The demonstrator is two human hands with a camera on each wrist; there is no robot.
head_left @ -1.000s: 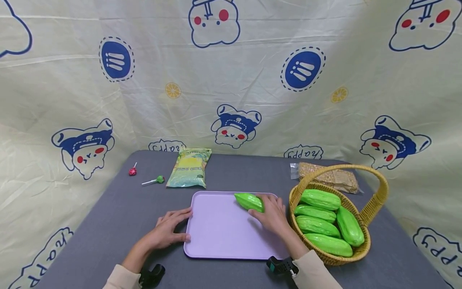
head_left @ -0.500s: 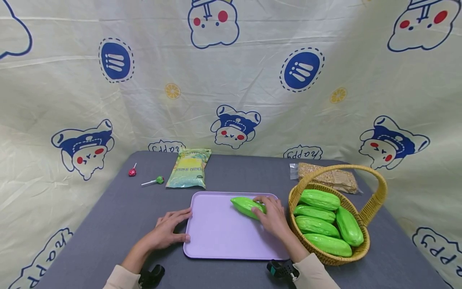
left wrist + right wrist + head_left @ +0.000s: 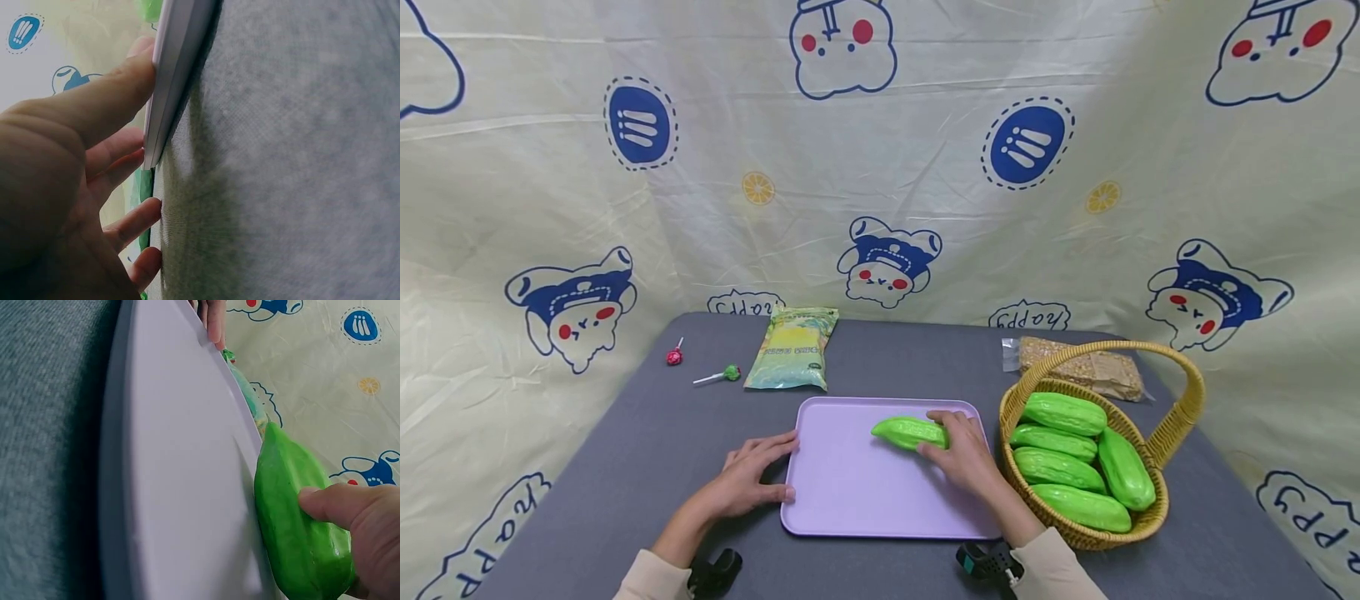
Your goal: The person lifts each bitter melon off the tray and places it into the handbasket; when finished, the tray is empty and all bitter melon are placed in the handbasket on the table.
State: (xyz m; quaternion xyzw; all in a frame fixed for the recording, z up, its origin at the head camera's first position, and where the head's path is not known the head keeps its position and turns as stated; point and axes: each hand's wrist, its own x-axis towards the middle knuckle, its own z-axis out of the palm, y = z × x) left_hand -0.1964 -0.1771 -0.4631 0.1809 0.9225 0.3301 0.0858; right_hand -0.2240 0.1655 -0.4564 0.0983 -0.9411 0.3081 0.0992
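Observation:
Near the far right corner of the lilac tray [image 3: 857,492], my right hand [image 3: 966,450] grips a glossy, ridged green gourd [image 3: 904,432] by its right end, with the pointed tip toward the left. In the right wrist view my thumb [image 3: 337,503] presses on the side of the gourd [image 3: 294,512], low over the tray [image 3: 187,469]; the fingers are mostly hidden behind it. My left hand [image 3: 748,475] rests at the tray's left edge. The left wrist view shows its thumb [image 3: 119,87] and extended fingertips [image 3: 150,209] along the tray rim [image 3: 178,69].
A wicker basket [image 3: 1183,421] of similar green gourds [image 3: 1071,475] stands right of the tray, its handle upright. Behind lie a clear bag of grain-like food [image 3: 1101,375] and a yellow-green packet [image 3: 793,354]. Two lollipops, red [image 3: 674,357] and green [image 3: 731,372], lie back left.
The gourd, held in my right hand, has shifted left and nearer to me, and turned from slanting to almost level. My left hand stays at the tray edge.

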